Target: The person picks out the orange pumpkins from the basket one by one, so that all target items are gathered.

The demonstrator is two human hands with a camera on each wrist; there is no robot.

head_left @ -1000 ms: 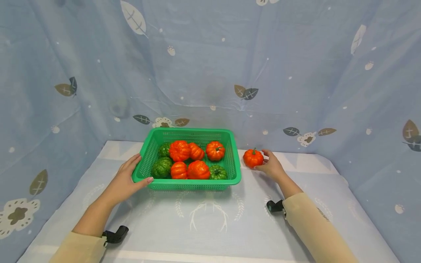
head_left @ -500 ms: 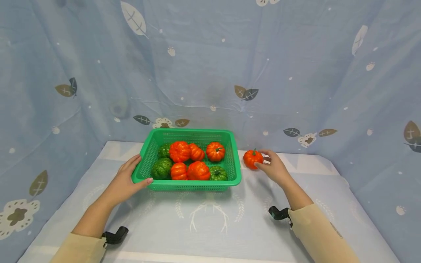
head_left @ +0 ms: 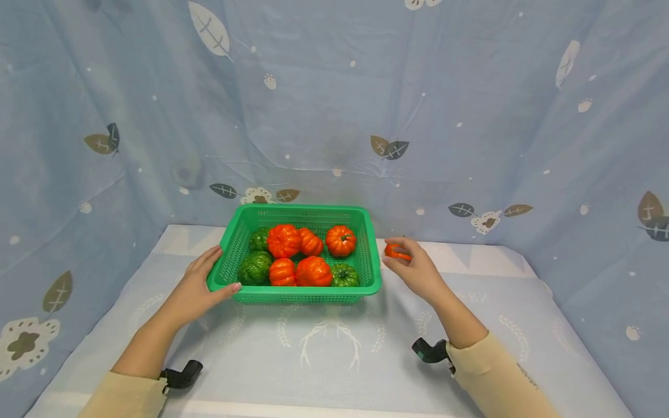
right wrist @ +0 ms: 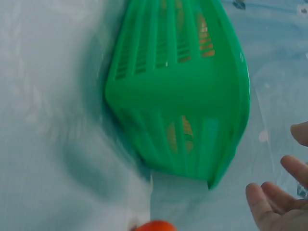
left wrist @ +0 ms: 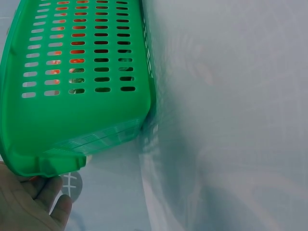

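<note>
A green plastic basket stands on the table. It holds several orange-red and green mini pumpkins. My left hand grips its left front corner, thumb along the front rim and fingers against the left side. In the left wrist view its fingertips touch the basket's rim. Outside the basket's right end, an orange-red mini pumpkin lies on the table, partly hidden by my right hand. The right wrist view shows that hand's fingers spread and apart from the pumpkin, near the basket's right end.
Blue patterned cloth hangs behind and at both sides of the table. A white cloth covers the tabletop. Black wrist mounts stick out below both forearms.
My right hand has moved left, from beside the lone pumpkin to in front of it, closer to the basket. The pumpkin lies where it was. My left hand keeps its place at the basket.
</note>
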